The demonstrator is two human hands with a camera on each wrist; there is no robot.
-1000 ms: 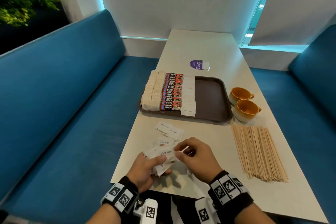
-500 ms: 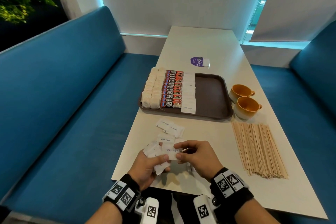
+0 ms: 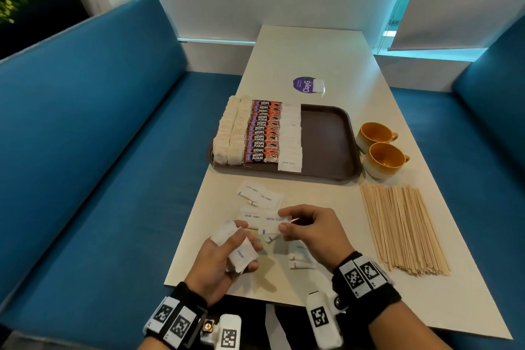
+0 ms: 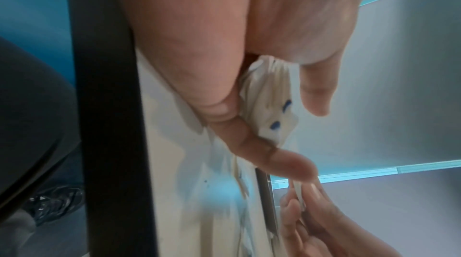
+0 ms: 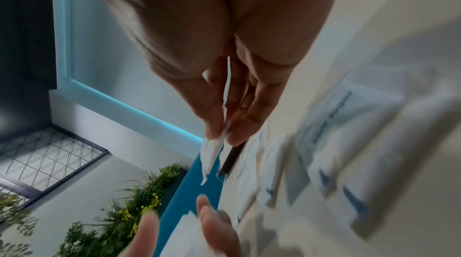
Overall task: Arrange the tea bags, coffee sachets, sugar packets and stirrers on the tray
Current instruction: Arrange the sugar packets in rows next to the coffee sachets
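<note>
A brown tray [image 3: 326,145] holds rows of tea bags [image 3: 230,133], red coffee sachets [image 3: 262,133] and white sugar packets [image 3: 289,136]; its right half is bare. My left hand [image 3: 227,253] grips a small stack of white sugar packets [image 3: 241,256] near the table's front edge; the stack [image 4: 269,103] shows between thumb and fingers in the left wrist view. My right hand [image 3: 284,220] pinches one white sugar packet [image 3: 274,224] by its right end, just above the table; seen edge-on as a packet [image 5: 225,103] in the right wrist view. Wooden stirrers [image 3: 403,227] lie in a pile to the right.
Loose sugar packets [image 3: 260,196] lie between the tray and my hands, and a few more [image 3: 298,258] under my right wrist. Two orange cups [image 3: 380,150] stand right of the tray. A purple round label [image 3: 306,85] lies behind it. Blue benches flank the table.
My right hand has drawn one sugar packet away from the left hand's stack and holds it apart to the right. The hands have separated slightly.
</note>
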